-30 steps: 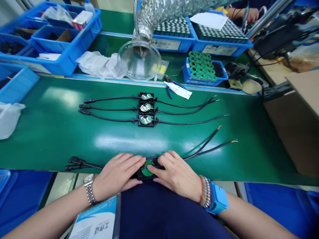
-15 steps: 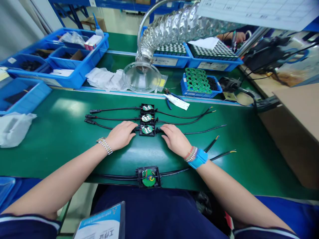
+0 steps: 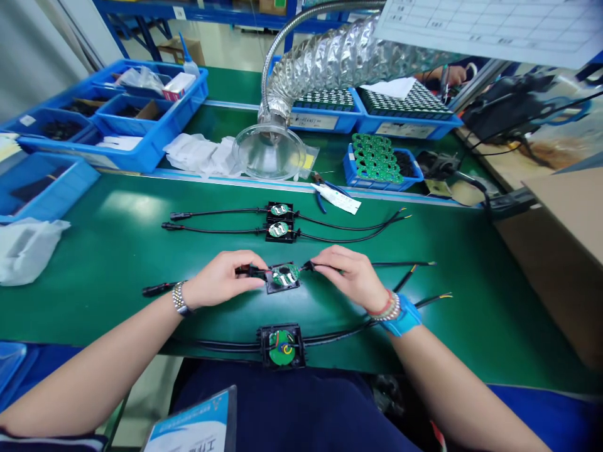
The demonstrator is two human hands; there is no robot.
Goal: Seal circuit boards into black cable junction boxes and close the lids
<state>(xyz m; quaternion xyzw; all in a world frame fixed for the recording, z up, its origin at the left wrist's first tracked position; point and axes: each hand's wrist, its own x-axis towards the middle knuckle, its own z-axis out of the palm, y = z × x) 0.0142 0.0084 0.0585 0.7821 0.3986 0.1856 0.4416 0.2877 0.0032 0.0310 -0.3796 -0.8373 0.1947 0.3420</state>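
Between my hands is a small black housing with a green circuit board [image 3: 285,276], a cable at each end. My left hand [image 3: 228,276] is closed around the cable end and the housing's left edge. The fingers of my right hand [image 3: 351,273] pinch the black cable [image 3: 308,266] by its grommet, right of the board. Two similar housings [image 3: 279,232] with boards and cables lie together beyond. Nearer my body sits another black housing [image 3: 282,348] with a round green board and coloured wires, several cables running out of its sides.
A clear extraction hood [image 3: 269,154] on a foil duct hangs over the back of the bench. Cutting pliers [image 3: 320,199] and a white tube [image 3: 336,198] lie behind the housings. Blue bins [image 3: 155,141] stand left, a blue box of green boards [image 3: 381,179] at right. A co-worker's hand [image 3: 455,74] shows far right.
Both hands have drawn the nearest of the three housings toward my body, away from the other two. It now sits slightly tilted between my fingers, and its cables moved along.
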